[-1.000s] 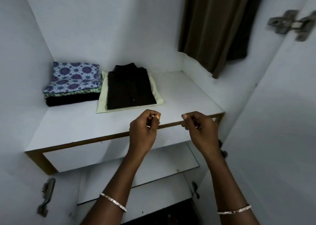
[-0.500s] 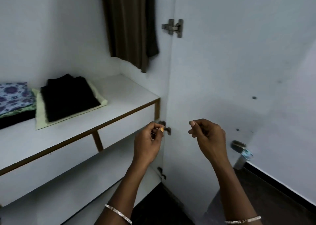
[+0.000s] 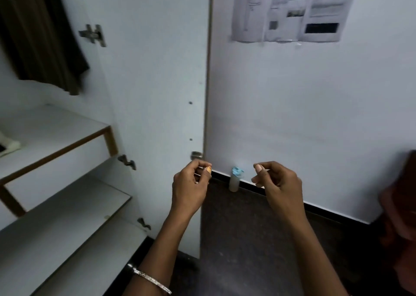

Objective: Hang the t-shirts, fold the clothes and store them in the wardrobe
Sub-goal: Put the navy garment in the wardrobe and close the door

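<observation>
Between garments, I judged: my left hand (image 3: 190, 190) and right hand (image 3: 279, 183) were empty, fingers curled together. Folded clothes (image 3: 11, 146) lay on the wardrobe shelf (image 3: 67, 126); next I needed another piece.

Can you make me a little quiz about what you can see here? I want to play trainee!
1. True or false: the left hand holds a folded shirt.
2. Pick one: what stands on the floor against the wall? A) a bottle with a blue cap B) a shoe C) a basket
3. Fill the gap: the dark garment hangs ____ the shelves.

Key: 1 false, its fingers are curled round nothing. 2 A. 3 above.
</observation>
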